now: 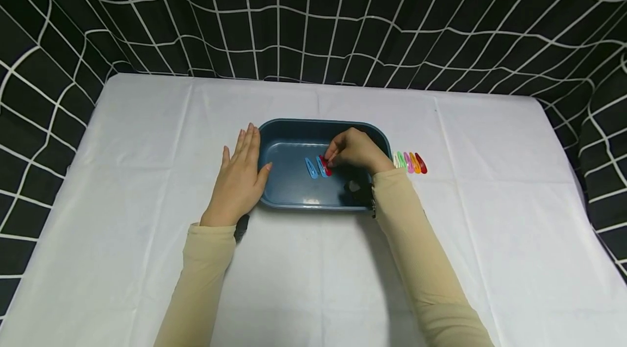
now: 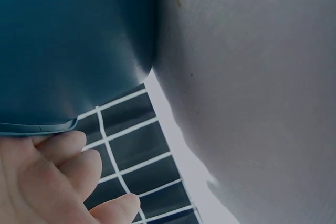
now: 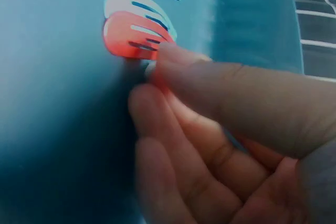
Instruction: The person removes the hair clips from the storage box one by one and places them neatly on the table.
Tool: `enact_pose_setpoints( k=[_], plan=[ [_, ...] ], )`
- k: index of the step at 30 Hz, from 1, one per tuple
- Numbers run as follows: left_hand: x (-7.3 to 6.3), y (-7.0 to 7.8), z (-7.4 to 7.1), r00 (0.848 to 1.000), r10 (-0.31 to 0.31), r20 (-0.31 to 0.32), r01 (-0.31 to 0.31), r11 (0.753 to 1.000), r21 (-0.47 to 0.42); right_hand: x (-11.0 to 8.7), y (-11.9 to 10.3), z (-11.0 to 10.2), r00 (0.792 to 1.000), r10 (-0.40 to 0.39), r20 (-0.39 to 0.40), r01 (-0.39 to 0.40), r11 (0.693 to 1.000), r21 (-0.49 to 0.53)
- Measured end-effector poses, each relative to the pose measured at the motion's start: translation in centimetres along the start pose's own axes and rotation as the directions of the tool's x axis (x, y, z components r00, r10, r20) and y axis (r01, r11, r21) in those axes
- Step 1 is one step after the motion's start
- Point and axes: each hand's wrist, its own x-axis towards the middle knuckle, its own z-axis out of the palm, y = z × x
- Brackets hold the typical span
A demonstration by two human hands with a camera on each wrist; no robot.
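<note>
A blue-grey plastic tray [image 1: 289,192] stands on the table. My left hand [image 1: 236,184] lies along its left end, fingers straight, with the thumb over the rim. Inside the tray, my right hand [image 1: 358,150] pinches a red snap hair clip [image 3: 128,36] between thumb and fingertips, low over the tray floor. The red clip partly overlaps a blue hair clip [image 1: 320,167]; a second blue hair clip [image 1: 311,168] lies just to the left, roughly parallel. In the right wrist view, my thumb and fingers hide one end of the red clip.
Just outside the tray's right end, a row of several hair clips lies on the white cloth, among them a pink clip [image 1: 409,162], an orange clip [image 1: 415,162] and another red clip [image 1: 421,163]. Black netting with white cord [image 1: 313,20] surrounds the table's back and sides.
</note>
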Motion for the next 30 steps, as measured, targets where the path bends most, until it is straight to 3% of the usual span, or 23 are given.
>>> enact_pose_setpoints(
  k=[16,30],
  plan=[
    [-0.12,-0.02,0.07,1.0,-0.005,0.0,0.005,1.0,-0.005,0.14,-0.33,0.65,0.998,0.064,0.017,-0.061,0.993,-0.101],
    [-0.01,0.11,0.05,1.0,-0.006,0.007,0.006,1.0,-0.011,-0.05,-0.43,0.59,0.999,0.03,0.032,-0.026,0.991,-0.13]
  ],
)
